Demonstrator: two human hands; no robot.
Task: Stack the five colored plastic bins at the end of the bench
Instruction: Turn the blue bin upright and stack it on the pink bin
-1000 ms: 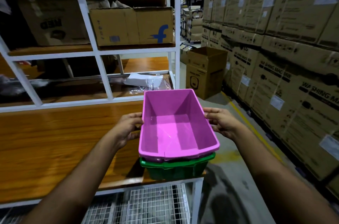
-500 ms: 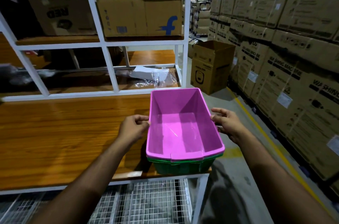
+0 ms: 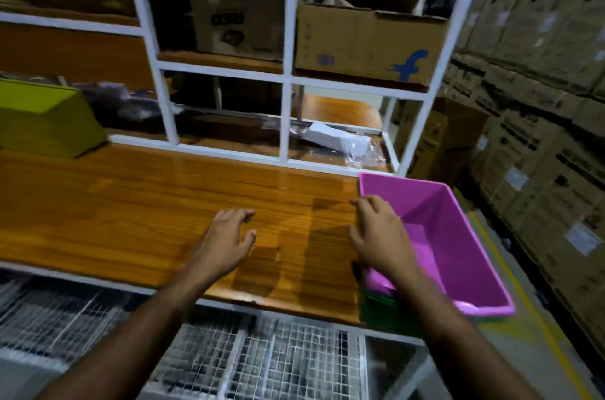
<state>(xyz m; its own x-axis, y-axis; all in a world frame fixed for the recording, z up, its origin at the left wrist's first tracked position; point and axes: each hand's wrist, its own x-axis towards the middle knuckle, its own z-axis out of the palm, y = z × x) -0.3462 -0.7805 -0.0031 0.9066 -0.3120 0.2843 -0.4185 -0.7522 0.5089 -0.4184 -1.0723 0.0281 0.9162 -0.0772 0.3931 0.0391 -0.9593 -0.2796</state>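
Note:
A pink bin (image 3: 438,236) sits nested in a green bin (image 3: 379,304) at the right end of the wooden bench (image 3: 147,203). Only a strip of the green one shows under the pink rim. A yellow-green bin (image 3: 45,118) stands at the far left of the bench, upside down as far as I can tell. My left hand (image 3: 226,242) hovers open over the bench, holding nothing. My right hand (image 3: 379,236) is open over the pink bin's left rim, fingers spread, not gripping it.
A white metal shelf frame (image 3: 288,124) rises behind the bench, with cardboard boxes (image 3: 370,43) and a plastic-wrapped packet (image 3: 340,141) on it. Wire mesh (image 3: 262,363) lies under the bench. Stacked cartons (image 3: 540,105) line the aisle on the right.
Both hands have let go of the pink bin and moved left over the bench. My view has swung left, bringing the yellow-green bin into sight.

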